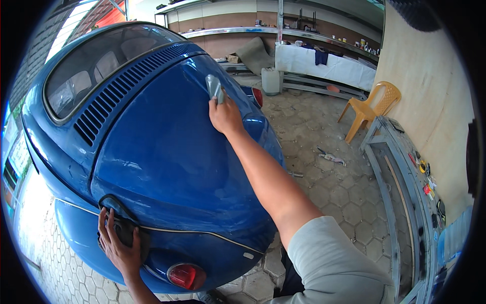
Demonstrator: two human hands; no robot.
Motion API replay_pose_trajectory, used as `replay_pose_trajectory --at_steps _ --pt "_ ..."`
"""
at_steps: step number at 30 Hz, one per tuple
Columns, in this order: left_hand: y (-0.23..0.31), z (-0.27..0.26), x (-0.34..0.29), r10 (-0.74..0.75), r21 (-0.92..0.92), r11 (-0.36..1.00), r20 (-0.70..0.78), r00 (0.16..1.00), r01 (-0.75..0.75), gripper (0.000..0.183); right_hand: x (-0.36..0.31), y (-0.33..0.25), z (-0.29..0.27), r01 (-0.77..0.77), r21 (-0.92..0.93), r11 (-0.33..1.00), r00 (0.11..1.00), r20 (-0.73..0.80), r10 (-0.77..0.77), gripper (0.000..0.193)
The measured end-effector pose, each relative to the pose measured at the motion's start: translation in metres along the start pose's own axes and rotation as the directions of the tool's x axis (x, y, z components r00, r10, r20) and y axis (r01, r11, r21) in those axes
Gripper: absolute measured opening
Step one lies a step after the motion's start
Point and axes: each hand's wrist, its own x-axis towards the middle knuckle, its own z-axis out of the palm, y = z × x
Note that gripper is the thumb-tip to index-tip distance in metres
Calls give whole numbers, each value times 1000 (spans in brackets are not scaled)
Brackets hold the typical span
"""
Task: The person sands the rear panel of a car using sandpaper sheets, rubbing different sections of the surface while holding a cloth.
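Observation:
The rounded blue engine lid (167, 121) of an old car fills the middle of the view. My right hand (226, 115) is closed round a pale grey, shiny, narrow thing (213, 85) above the far part of the lid. Whether that is a small bottle or a folded pouch I cannot tell. At the lid's lower left corner, my left hand (120, 245) grips a black rounded thing (123, 230) with a raised dark rim, its thumb and fingers on opposite sides. My hand covers much of it. A red tail light (186, 276) sits close to my left forearm.
Black louvres (114, 93) run below the car's rear window (86, 81). A yellow plastic chair (372, 104) and a grey metal bench frame (379, 167) with small tools stand on the right. Crumpled cloth (331, 157) lies on the paving; a pale jerrycan (271, 81) stands farther back.

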Motion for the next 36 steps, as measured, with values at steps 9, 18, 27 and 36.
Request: replay_pose_trajectory --at_steps 9,18,27,36 --pt "4 5 4 -5 17 1000 -30 1000 5 91 -57 32 -41 -49 -230 972 996 67 66 60" --pt "11 3 4 -38 -35 999 -23 999 37 90 -48 40 -23 -245 -222 944 966 31 258 55" --pt "15 3 7 -25 -12 1000 -7 1000 25 92 75 -47 36 211 75 975 948 -258 -185 53" --pt "3 1 0 -11 27 1000 -19 1000 12 90 48 -38 36 238 41 970 963 -140 -230 62"
